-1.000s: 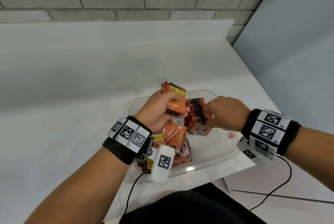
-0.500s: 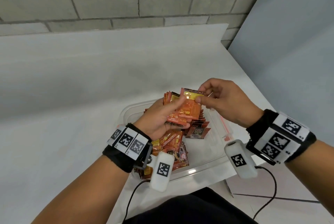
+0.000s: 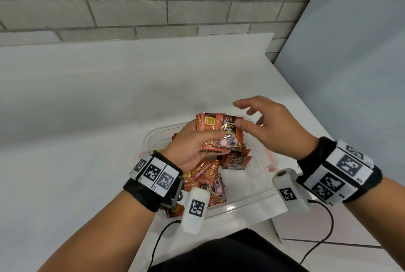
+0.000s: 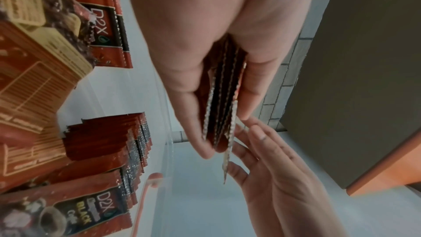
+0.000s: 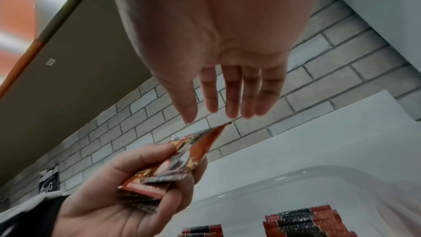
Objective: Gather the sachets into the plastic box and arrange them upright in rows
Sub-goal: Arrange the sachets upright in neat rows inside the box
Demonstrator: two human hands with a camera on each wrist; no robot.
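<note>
My left hand (image 3: 192, 142) grips a stack of red-orange coffee sachets (image 3: 221, 133) above the clear plastic box (image 3: 247, 203). The left wrist view shows the stack (image 4: 223, 107) edge-on between thumb and fingers. My right hand (image 3: 269, 122) hovers beside the stack with fingers spread and straight, its thumb tip at the top sachet's corner. In the right wrist view its fingers (image 5: 230, 96) hold nothing. A short row of upright sachets (image 3: 236, 159) stands in the box. Loose sachets (image 3: 206, 177) lie piled at the box's left, partly hidden by my left wrist.
The box sits on a white sheet (image 3: 258, 217) near the front right corner of the white table (image 3: 87, 118). A brick wall (image 3: 153, 8) is behind and a grey panel (image 3: 350, 52) to the right. Wrist camera cables (image 3: 324, 236) hang at the front edge.
My right hand rose from the row in the box, pinched the top sachet of the stack, and has let go with fingers spread. The top sachet now lies face up.
</note>
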